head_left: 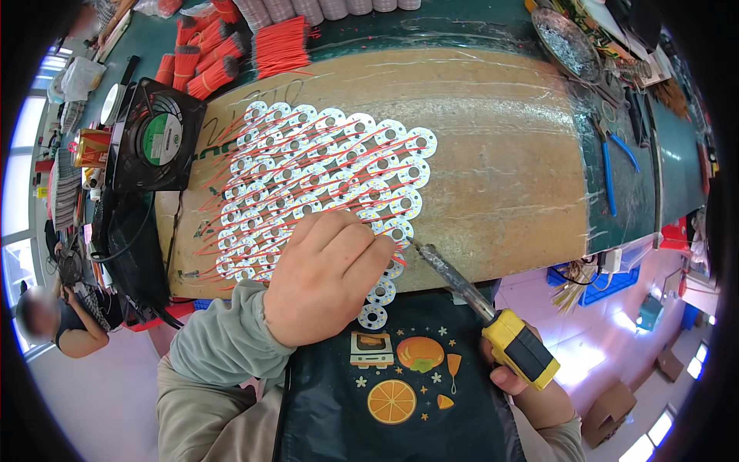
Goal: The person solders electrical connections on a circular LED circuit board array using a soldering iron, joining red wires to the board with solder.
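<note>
Round white LED boards (344,182) with dark centre holes lie in slanting rows on a brown board, thin red wires trailing across them to the left. My left hand (327,269) is closed over the near right part of the rows, with red wire ends (399,251) showing at its fingertips; the palm side is hidden. In my right hand (508,377) is a soldering iron (517,346) with a yellow and black handle. Its tip points up and left, right beside an LED board (398,229) near my left fingertips. Whether the tip touches is too small to tell.
A black fan (158,138) stands at the left of the brown board (508,162). Red wire bundles (202,58) lie at the far left. A metal dish (567,46) and blue-handled pliers (608,173) are at the right. Another person (65,323) sits far left.
</note>
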`<move>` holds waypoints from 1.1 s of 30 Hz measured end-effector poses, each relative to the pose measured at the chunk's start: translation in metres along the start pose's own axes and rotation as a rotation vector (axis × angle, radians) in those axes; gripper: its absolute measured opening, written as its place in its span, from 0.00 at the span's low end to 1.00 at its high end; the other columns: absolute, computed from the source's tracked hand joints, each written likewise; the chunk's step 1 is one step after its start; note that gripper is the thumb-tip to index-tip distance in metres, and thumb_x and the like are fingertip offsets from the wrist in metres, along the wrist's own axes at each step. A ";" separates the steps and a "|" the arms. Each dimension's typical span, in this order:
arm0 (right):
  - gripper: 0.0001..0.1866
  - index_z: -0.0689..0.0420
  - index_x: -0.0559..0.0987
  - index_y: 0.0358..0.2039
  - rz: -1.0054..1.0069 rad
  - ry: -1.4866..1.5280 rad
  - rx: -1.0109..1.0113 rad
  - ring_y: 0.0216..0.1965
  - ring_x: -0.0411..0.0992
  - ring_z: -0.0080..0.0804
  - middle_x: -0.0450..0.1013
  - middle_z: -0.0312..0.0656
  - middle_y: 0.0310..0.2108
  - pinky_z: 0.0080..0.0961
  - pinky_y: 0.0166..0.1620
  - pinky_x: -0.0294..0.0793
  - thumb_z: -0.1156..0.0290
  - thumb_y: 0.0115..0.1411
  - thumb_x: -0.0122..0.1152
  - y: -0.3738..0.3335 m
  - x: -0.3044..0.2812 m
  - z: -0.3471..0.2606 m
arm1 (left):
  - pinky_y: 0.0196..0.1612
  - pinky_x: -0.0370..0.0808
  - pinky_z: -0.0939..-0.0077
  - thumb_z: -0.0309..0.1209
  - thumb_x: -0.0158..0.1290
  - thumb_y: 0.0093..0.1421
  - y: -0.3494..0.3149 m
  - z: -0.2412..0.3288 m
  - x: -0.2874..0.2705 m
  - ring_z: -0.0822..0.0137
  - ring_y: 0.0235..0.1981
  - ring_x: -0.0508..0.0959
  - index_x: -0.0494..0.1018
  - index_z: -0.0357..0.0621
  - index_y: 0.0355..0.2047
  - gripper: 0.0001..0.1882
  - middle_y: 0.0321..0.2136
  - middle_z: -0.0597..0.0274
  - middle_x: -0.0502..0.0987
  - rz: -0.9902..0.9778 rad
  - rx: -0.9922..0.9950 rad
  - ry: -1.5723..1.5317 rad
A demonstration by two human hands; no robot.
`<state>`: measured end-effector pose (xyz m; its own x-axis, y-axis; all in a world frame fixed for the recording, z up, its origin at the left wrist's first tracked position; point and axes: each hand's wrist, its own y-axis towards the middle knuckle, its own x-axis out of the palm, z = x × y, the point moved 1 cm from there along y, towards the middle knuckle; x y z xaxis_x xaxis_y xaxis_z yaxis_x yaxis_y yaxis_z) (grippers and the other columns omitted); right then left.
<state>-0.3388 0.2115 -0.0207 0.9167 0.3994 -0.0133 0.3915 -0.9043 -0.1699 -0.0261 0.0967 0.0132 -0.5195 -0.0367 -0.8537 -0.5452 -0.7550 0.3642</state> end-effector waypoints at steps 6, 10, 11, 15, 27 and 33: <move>0.27 0.64 0.79 0.44 0.016 -0.046 -0.115 0.27 0.77 0.40 0.78 0.43 0.30 0.30 0.31 0.75 0.55 0.53 0.77 -0.002 0.001 0.011 | 0.39 0.72 0.63 0.21 0.60 0.43 0.002 0.001 -0.001 0.58 0.37 0.78 0.79 0.40 0.37 0.17 0.32 0.61 0.75 -0.021 -0.001 -0.011; 0.28 0.64 0.79 0.44 0.015 -0.076 -0.152 0.27 0.78 0.40 0.78 0.43 0.31 0.29 0.32 0.75 0.55 0.53 0.77 -0.004 0.002 0.014 | 0.39 0.72 0.62 0.21 0.60 0.43 0.001 0.001 0.000 0.58 0.37 0.78 0.79 0.40 0.38 0.17 0.32 0.61 0.75 -0.034 -0.007 -0.013; 0.28 0.64 0.79 0.44 0.021 -0.056 -0.141 0.27 0.78 0.40 0.78 0.44 0.31 0.29 0.32 0.75 0.55 0.53 0.77 -0.004 0.002 0.014 | 0.39 0.72 0.62 0.21 0.60 0.43 0.001 0.001 0.000 0.58 0.37 0.78 0.79 0.40 0.38 0.17 0.32 0.61 0.75 -0.034 -0.008 -0.013; 0.27 0.64 0.79 0.43 0.014 -0.006 -0.139 0.28 0.78 0.41 0.79 0.45 0.32 0.29 0.33 0.76 0.55 0.54 0.77 -0.001 0.003 0.009 | 0.39 0.72 0.63 0.21 0.60 0.43 0.002 0.002 0.000 0.58 0.37 0.78 0.79 0.39 0.38 0.18 0.32 0.61 0.75 -0.019 -0.004 -0.005; 0.14 0.60 0.77 0.32 0.017 0.128 -0.163 0.22 0.68 0.36 0.71 0.40 0.24 0.29 0.26 0.67 0.65 0.58 0.72 0.000 0.005 0.012 | 0.38 0.73 0.64 0.21 0.62 0.43 -0.003 -0.003 0.005 0.57 0.36 0.78 0.79 0.39 0.39 0.18 0.32 0.60 0.75 0.017 0.042 -0.001; 0.16 0.60 0.74 0.29 0.089 0.178 -0.146 0.20 0.65 0.34 0.68 0.38 0.22 0.29 0.24 0.63 0.64 0.58 0.73 0.009 0.013 0.004 | 0.41 0.74 0.62 0.22 0.60 0.44 0.001 -0.016 0.001 0.55 0.38 0.77 0.79 0.38 0.40 0.19 0.33 0.58 0.75 0.005 0.100 0.013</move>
<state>-0.3237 0.2093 -0.0263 0.9427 0.2959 0.1540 0.3040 -0.9521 -0.0318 -0.0167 0.0849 0.0066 -0.5138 -0.0496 -0.8565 -0.6057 -0.6860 0.4031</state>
